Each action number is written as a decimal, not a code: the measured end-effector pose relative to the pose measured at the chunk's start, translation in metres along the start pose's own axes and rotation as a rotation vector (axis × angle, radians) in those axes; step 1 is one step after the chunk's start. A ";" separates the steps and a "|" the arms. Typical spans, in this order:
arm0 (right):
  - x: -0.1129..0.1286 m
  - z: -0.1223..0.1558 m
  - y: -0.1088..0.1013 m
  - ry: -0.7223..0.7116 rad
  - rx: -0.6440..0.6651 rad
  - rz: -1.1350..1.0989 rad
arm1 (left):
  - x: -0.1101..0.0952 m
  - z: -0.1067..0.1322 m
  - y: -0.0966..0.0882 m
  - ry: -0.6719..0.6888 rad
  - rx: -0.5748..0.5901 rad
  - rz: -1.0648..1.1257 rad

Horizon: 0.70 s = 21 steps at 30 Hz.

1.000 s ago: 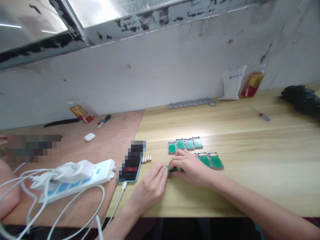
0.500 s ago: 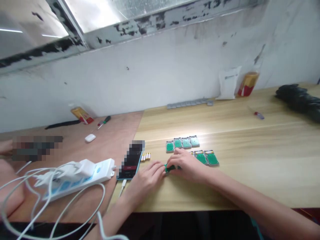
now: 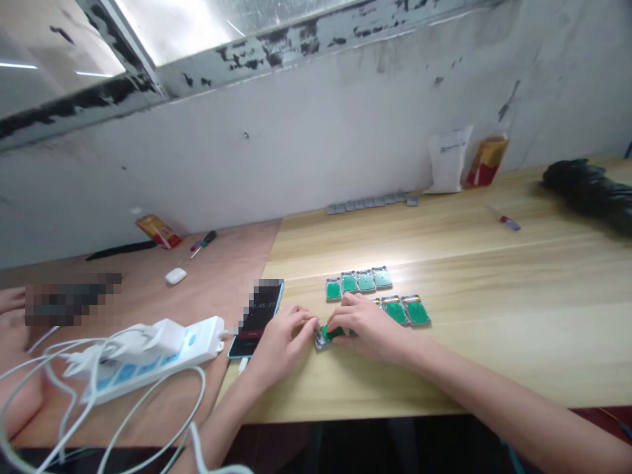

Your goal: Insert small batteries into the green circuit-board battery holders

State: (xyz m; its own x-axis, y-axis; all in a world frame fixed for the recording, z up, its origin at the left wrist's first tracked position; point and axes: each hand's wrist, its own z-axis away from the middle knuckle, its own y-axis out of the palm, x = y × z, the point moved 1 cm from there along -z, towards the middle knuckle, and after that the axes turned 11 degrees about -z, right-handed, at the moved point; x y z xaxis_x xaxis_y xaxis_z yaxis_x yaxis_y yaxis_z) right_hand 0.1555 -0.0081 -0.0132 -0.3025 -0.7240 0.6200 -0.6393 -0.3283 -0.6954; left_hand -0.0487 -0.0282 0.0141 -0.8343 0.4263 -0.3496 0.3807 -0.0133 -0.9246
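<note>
Circuit board (image 3: pixel 328 334) in a metal frame sits on the wooden table (image 3: pixel 518 342), long axis running sideways between both hands; left hand (image 3: pixel 281 343) pinches its silver end, right hand (image 3: pixel 368 324) closes over its green end, beside two rows of matching boards (image 3: pixel 358 280).

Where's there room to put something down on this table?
The biggest free patch is the wooden desk right of the green boards, below the small screwdriver. Another lies between the boards and the gray row by the wall. It's crowded around the left hand, right hand, phone and power strip.
</note>
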 end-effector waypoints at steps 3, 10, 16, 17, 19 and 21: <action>0.001 0.000 0.000 -0.002 0.001 0.004 | 0.000 -0.003 0.002 -0.061 0.006 0.021; 0.000 0.001 0.000 0.002 0.001 0.004 | 0.001 -0.008 0.006 -0.156 0.019 0.065; -0.001 0.000 0.000 0.002 -0.004 0.009 | 0.004 -0.011 0.007 -0.223 0.052 0.185; -0.001 0.000 0.000 0.004 -0.001 0.011 | 0.004 -0.011 0.006 -0.230 0.055 0.207; -0.001 0.000 0.000 0.006 0.004 0.011 | 0.005 -0.011 0.004 -0.247 0.055 0.238; -0.001 0.000 0.001 0.004 0.002 0.012 | 0.006 -0.011 0.002 -0.260 0.054 0.257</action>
State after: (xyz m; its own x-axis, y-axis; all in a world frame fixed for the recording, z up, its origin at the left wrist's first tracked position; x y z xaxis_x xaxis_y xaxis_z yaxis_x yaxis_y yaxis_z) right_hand 0.1558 -0.0076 -0.0144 -0.3130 -0.7259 0.6125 -0.6339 -0.3206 -0.7038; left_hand -0.0488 -0.0155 0.0117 -0.7901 0.1585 -0.5921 0.5753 -0.1413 -0.8056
